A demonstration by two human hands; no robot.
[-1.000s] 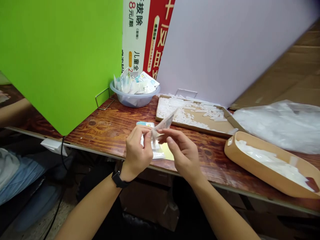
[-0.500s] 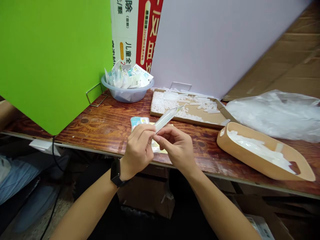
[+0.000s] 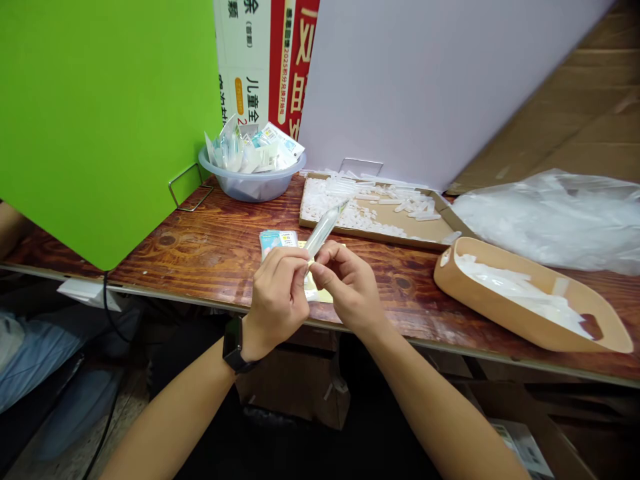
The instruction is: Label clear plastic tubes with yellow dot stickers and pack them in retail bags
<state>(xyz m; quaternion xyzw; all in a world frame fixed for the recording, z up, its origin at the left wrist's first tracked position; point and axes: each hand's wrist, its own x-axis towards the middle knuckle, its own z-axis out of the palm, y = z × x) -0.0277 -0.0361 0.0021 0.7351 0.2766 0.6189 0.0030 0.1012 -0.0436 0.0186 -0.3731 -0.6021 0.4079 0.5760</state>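
Note:
Between my two hands is a slim clear plastic packet, tilted up and away to the right. My left hand is closed on its lower left side, fingers bent round it. My right hand pinches at the packet's near end with thumb and forefinger. What lies inside the packet is too small to make out. Just beyond my left hand rests a stack of blue and white printed cards. Partly hidden under my hands is a pale yellow sheet with a small white item on it.
A blue bowl of filled packets stands at the back. Behind my hands lies a shallow cardboard tray of small clear plastic pieces. To the right are a tan basket with white pieces and a large plastic bag. A green board rises at left.
The packet has swung more upright and narrower to view. My right hand's fingers have curled closer to it at the near end. The camera view has shifted slightly.

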